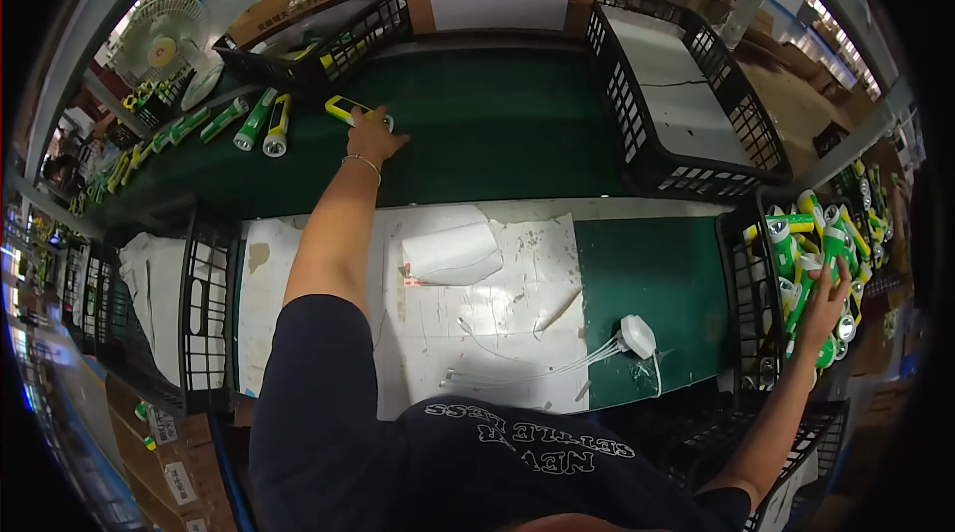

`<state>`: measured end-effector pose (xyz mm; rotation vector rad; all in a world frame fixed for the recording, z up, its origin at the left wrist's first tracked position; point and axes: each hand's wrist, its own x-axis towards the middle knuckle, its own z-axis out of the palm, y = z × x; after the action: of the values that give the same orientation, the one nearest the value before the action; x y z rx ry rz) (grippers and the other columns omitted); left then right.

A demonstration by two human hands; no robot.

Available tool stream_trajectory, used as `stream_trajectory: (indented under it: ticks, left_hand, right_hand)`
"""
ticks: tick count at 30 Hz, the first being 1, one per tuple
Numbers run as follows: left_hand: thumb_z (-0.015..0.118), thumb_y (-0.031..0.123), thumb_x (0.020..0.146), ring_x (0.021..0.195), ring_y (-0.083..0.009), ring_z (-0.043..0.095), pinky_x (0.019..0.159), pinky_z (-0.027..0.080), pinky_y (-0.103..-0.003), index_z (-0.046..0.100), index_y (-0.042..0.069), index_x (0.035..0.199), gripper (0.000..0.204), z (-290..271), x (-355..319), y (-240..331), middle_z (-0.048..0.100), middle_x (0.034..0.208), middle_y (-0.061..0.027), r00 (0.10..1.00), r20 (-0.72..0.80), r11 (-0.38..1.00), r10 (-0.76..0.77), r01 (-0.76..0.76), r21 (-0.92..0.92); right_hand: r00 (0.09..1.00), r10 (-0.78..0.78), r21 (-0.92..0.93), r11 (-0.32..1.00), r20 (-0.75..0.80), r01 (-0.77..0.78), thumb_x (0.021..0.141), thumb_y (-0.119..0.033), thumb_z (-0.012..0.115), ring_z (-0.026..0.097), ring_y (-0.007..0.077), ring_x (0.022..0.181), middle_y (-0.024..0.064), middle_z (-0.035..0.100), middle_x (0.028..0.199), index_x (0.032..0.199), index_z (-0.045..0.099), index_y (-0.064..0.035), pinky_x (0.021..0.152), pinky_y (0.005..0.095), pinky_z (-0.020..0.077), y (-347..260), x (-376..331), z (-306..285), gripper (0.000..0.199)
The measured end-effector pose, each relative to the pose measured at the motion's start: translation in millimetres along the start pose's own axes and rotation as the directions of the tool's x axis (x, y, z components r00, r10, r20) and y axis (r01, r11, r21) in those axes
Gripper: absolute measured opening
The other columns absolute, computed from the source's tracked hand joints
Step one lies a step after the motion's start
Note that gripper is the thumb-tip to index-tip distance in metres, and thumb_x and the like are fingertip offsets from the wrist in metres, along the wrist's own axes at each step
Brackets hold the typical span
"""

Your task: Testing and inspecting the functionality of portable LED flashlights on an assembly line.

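On belt, left hand (373,141) touching yellow flashlight (350,111)

Yellow-green torch (350,112), dark green belt (497,124), black crates (637,134).

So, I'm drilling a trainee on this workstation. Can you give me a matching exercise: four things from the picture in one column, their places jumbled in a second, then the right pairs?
Things:
1. left hand
2. right hand
3. white charger
4. fan

Places:
A. far left, beyond the belt
B. on the yellow flashlight on the green belt
C. on the green mat, cables attached
D. in the crate of green flashlights

Pairs: 1-B, 2-D, 3-C, 4-A
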<state>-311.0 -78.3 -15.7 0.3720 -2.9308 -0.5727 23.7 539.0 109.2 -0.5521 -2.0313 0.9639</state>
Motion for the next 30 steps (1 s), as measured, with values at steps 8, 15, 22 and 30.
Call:
stream_trajectory:
  ticks: [8,15,22,30]
  left_hand:
    - [0.078,0.009,0.062,0.100,-0.0336,0.054,0.089,0.046,-0.035,0.046,0.011,0.112,0.060,-55,-35,13,0.044,0.116,-0.0153,0.862,-0.289,0.812,0.417,-0.496,-0.308]
    - [0.058,0.029,0.088,0.098,-0.0170,0.055,0.088,0.044,-0.032,0.048,0.005,0.116,0.038,-92,-161,51,0.058,0.106,-0.0058,0.933,0.086,-0.121,0.350,0.136,-0.983]
    - [0.042,0.044,0.093,0.110,-0.0249,0.049,0.093,0.044,-0.048,0.038,0.008,0.129,0.051,-49,-268,61,0.050,0.118,-0.0149,0.740,0.468,-0.412,0.482,0.663,-0.624]
    - [0.048,0.044,0.091,0.081,-0.0210,0.057,0.068,0.052,-0.033,0.047,0.000,0.112,0.048,-27,-293,41,0.056,0.094,-0.0122,0.660,0.586,-0.277,0.470,0.741,-0.612]
  right_hand:
    - [0.894,-0.218,0.337,0.938,0.392,0.081,0.088,-0.008,0.053,0.052,0.0082,0.080,0.0033,0.057,0.085,0.126,0.041,-0.0021,0.077,0.0221,0.0387,-101,-91,84,0.041]
    - [0.599,-0.122,0.391,0.854,0.791,-0.342,0.077,-0.008,0.065,0.036,-0.0004,0.051,0.0060,0.061,0.104,0.127,0.041,-0.0051,0.049,0.0154,0.0352,-149,-185,188,0.056]
    - [0.116,-0.081,0.141,0.630,0.990,-0.764,0.086,-0.015,0.062,0.055,0.0078,0.061,0.0031,0.061,0.067,0.111,0.052,0.0004,0.060,0.0223,0.0440,-151,-269,201,0.032]
    - [-0.012,-0.030,0.010,0.629,0.999,-0.777,0.088,-0.019,0.060,0.055,0.0080,0.066,0.0023,0.060,0.068,0.108,0.052,0.0004,0.063,0.0209,0.0430,-148,-290,178,0.029]
